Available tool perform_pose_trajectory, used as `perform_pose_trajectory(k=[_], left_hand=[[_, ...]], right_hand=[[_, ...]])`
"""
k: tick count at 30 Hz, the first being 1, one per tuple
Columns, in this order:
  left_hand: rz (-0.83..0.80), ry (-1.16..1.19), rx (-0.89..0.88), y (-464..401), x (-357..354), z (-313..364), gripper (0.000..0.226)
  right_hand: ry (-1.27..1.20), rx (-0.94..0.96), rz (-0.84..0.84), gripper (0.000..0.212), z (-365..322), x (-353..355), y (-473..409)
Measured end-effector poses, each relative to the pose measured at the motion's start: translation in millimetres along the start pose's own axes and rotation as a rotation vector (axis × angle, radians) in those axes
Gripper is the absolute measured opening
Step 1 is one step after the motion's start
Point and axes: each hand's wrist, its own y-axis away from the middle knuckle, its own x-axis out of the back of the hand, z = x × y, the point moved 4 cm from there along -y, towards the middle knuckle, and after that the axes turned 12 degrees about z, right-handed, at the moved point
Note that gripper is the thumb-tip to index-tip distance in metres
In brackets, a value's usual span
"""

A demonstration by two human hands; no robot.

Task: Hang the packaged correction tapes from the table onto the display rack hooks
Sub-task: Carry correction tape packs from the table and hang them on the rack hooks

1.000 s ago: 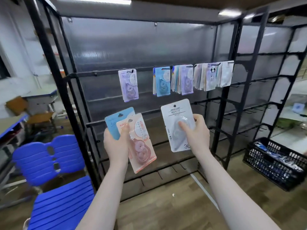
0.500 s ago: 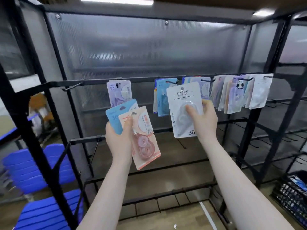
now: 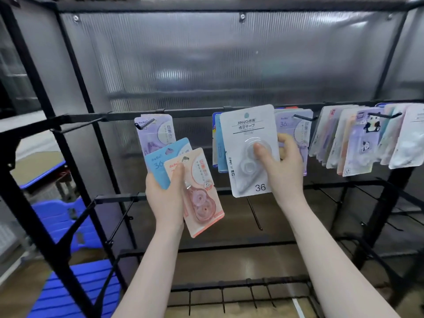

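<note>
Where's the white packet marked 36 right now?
The white packet is centre frame, gripped by the right hand, raised before the blue packets hanging on the rail.

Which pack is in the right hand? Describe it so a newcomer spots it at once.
Start at the black display rack's upper hook rail, where hung packs run across the middle and right. Just in front of the blue packs there, the right hand holds up the white correction tape pack. It alone is plain white, printed JINUO at the top and 36 at the bottom; the left hand's packs are blue and pink.
</note>
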Motion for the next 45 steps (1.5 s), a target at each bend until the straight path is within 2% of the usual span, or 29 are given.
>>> perform_pose_trajectory(k=[9, 14, 18, 22, 25, 28, 29, 31, 35, 41, 45], left_hand=[[-0.068, 0.017, -0.006, -12, 4, 0, 0.016], [-0.097, 0.044, 0.01, -14, 6, 2, 0.019], [-0.152, 0.052, 0.026, -15, 9, 5, 0.016], [-0.197, 0.055, 0.01, -15, 12, 8, 0.017], [-0.25, 0.055, 0.006, -12, 12, 8, 0.018], [-0.305, 0.067, 0.038, -7, 9, 2, 0.013], [-0.316, 0.072, 0.039, -4, 8, 1, 0.019], [-0.326, 0.078, 0.042, 5, 5, -2, 0.029], [-0.319, 0.086, 0.056, 30, -4, 0, 0.02], [-0.294, 0.111, 0.075, 78, -40, 2, 0.019], [-0.285, 0.122, 0.092, 116, -69, 0, 0.016]], right_hand=[[0.057, 0.004, 0.036, 0.021, 10, -8, 6], [0.318, -0.004, -0.024, 0.026, 17, -32, -16], [0.551, -0.025, -0.079, 0.044, 26, -42, -32], [0.595, 0.048, 0.028, 0.049, 19, -34, -20], [0.471, 0.082, 0.082, 0.035, 9, -26, -1], [0.284, 0.017, -0.02, 0.013, 4, -23, 21], [0.217, -0.012, -0.064, 0.01, 3, -23, 27], [0.11, -0.088, -0.154, 0.013, 5, -21, 37], [0.042, -0.177, -0.306, 0.014, 6, -11, 41], [-0.013, -0.228, -0.359, 0.007, 15, 28, 17], [-0.02, -0.187, -0.406, 0.008, 22, 64, -10]])
